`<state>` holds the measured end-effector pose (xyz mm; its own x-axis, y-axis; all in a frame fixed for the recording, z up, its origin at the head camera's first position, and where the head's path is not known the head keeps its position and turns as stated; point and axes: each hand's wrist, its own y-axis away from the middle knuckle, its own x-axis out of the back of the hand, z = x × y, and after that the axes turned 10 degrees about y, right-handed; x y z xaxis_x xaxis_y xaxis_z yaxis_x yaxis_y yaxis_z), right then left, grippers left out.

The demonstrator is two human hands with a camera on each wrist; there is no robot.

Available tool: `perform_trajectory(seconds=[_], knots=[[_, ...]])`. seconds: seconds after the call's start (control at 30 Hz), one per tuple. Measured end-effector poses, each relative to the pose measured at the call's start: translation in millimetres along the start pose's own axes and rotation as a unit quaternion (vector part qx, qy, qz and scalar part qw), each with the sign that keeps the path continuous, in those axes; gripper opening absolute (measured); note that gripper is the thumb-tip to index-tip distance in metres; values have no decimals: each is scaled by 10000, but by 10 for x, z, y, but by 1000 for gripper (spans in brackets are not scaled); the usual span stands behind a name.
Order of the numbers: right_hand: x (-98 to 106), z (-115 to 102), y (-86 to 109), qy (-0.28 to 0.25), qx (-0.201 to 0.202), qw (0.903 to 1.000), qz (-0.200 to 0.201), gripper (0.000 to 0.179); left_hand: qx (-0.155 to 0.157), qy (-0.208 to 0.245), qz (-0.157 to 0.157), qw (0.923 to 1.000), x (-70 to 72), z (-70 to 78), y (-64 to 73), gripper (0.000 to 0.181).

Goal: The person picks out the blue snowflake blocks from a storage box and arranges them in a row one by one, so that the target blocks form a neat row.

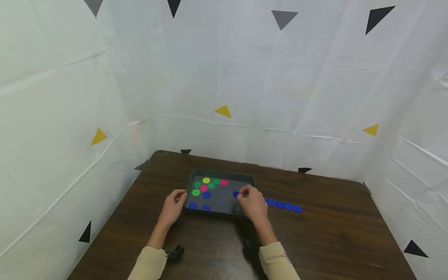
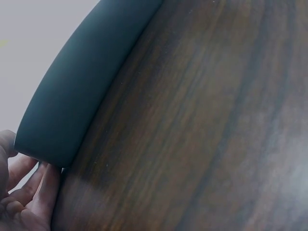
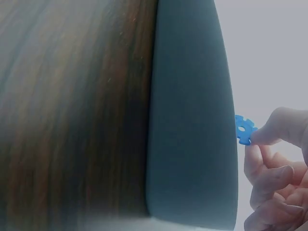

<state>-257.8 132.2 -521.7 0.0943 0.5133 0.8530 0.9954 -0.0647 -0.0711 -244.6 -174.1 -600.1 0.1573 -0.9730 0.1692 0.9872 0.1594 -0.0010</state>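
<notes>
A dark grey tray (image 1: 224, 212) stands on the table, holding several flower-shaped notched discs. Pink (image 1: 223, 182), green (image 1: 197, 184) and yellow discs (image 1: 206, 180) lie in its left and back part, with blue discs (image 1: 206, 195) nearer the front. My left hand (image 1: 172, 207) grips the tray's front left corner, fingers against its outer wall in the left wrist view. Over the tray's right side, my right hand (image 1: 252, 202) pinches a blue notched disc (image 3: 244, 129) between thumb and forefinger. Its other fingers curl below in the right wrist view.
Right of the tray, a row of blue discs (image 1: 284, 205) runs along the brown wooden table (image 1: 332, 217), its left end hidden behind my right hand. White sheeting (image 1: 224, 70) with coloured triangles hangs around the back and sides. A black device (image 1: 175, 252) sits by my left wrist.
</notes>
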Motion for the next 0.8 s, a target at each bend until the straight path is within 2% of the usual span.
perform_trajectory(seconds=[0.17,0.5,0.8], knots=[[89,161,2,-41,-139,9999,73,10,13,-61,21,10000,-9,-11,-11,40],[396,517,1,-44,-450,9988,188,15,106,-79,17,9999,-3,-2,-4,41],[531,766,17,-46,-601,9978,284,17,79,-157,23,9998,2,-10,-24,41]])
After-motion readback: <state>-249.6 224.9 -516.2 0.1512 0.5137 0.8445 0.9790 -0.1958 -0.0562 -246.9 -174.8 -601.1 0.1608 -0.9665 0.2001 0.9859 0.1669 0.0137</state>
